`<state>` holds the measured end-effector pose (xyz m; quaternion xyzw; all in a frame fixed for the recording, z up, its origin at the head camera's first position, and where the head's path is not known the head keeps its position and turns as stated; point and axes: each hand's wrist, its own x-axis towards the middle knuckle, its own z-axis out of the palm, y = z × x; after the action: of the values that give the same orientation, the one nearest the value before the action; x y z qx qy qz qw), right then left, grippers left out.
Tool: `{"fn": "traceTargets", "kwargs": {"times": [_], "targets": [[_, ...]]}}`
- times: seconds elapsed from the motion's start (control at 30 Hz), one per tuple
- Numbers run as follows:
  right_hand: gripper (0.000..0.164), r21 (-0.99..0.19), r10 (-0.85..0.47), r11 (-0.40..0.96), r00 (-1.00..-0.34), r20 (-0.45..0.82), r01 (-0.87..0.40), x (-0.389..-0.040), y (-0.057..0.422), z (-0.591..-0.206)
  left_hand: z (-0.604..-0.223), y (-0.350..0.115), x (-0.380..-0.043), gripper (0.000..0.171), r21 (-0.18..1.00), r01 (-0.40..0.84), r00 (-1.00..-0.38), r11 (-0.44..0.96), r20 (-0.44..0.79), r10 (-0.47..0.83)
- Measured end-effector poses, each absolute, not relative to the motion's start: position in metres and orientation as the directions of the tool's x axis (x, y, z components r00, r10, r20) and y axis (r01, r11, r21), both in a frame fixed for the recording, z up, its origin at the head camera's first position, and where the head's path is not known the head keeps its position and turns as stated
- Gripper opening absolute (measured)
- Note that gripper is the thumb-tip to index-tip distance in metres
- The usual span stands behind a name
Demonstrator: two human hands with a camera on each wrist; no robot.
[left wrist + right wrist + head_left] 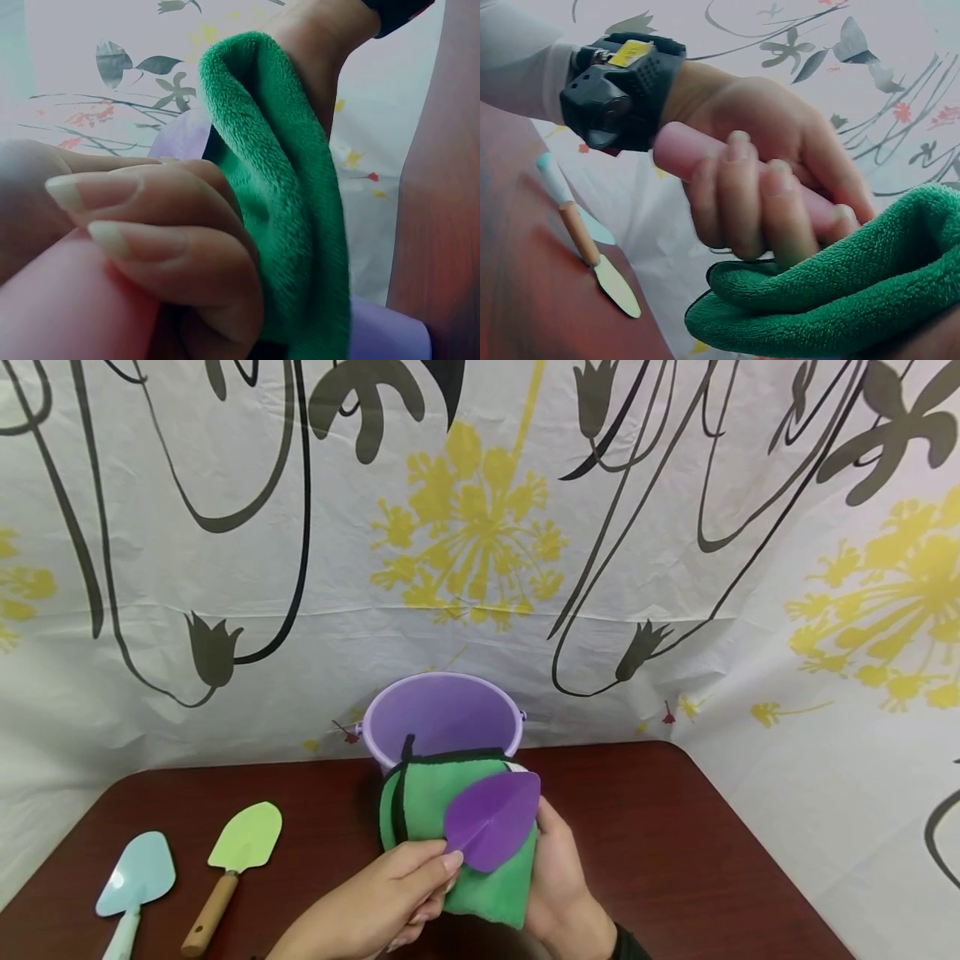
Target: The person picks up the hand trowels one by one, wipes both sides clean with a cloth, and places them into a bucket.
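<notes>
A small hand trowel with a purple blade [495,818] and a pink handle [682,152] is in my left hand [378,889], whose fingers curl round the handle. Its blade lies over the front of a folded green towel [431,793] with black edging, pointing up and to the right. My right hand [561,885] holds the towel from its right side, thumb and fingers mostly hidden behind the fabric. In the right wrist view the towel [817,307] is fuzzy and doubled over, close beside the left fingers.
Behind the towel stands a lilac bucket [442,714] at the back of the dark red table [660,860]. On the left lie a light green trowel [247,835] with a wooden handle and a pale blue trowel [138,872]. A flower-patterned sheet [480,527] hangs behind.
</notes>
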<state>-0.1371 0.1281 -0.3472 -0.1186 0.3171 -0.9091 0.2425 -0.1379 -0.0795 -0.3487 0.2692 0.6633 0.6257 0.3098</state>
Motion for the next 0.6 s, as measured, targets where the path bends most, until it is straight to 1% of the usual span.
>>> {"fn": "traceTargets", "kwargs": {"times": [0.07, 0.17, 0.23, 0.33, 0.4, 0.5, 0.53, 0.6], "targets": [[0.052, -0.621, -0.513, -0.694, -0.856, 0.071, 0.364, -0.138, 0.133, -0.344, -0.349, -0.081, -0.138, 0.046, 0.998, -0.035, -0.661, 0.06, -0.068, 0.748], [0.047, -0.592, -0.505, -0.73, -0.853, 0.13, 0.342, -0.14, 0.141, -0.34, -0.351, -0.081, -0.138, 0.045, 0.998, -0.044, -0.66, 0.038, -0.058, 0.749], [0.046, -0.56, -0.491, -0.767, -0.848, 0.199, 0.312, -0.141, 0.148, -0.337, -0.352, -0.08, -0.138, 0.044, 0.999, -0.041, -0.662, 0.026, -0.047, 0.748], [0.05, -0.483, -0.47, -0.83, -0.818, 0.332, 0.28, -0.143, 0.158, -0.334, -0.353, -0.08, -0.138, 0.043, 0.999, -0.031, -0.673, 0.024, -0.039, 0.738], [0.053, -0.44, -0.431, -0.865, -0.806, 0.406, 0.241, -0.145, 0.163, -0.332, -0.353, -0.08, -0.139, 0.042, 0.999, -0.017, -0.681, 0.028, -0.032, 0.732], [0.051, -0.412, -0.347, -0.899, -0.817, 0.46, 0.15, -0.146, 0.168, -0.331, -0.354, -0.079, -0.139, 0.042, 0.999, -0.012, -0.688, 0.033, -0.032, 0.725], [0.049, -0.426, -0.304, -0.9, -0.831, 0.465, 0.09, -0.146, 0.168, -0.331, -0.355, -0.079, -0.139, 0.042, 0.999, -0.013, -0.69, 0.034, -0.033, 0.723], [0.046, -0.492, -0.214, -0.869, -0.854, 0.474, -0.055, -0.146, 0.166, -0.334, -0.355, -0.079, -0.139, 0.042, 0.999, -0.015, -0.694, 0.036, -0.036, 0.719]]}}
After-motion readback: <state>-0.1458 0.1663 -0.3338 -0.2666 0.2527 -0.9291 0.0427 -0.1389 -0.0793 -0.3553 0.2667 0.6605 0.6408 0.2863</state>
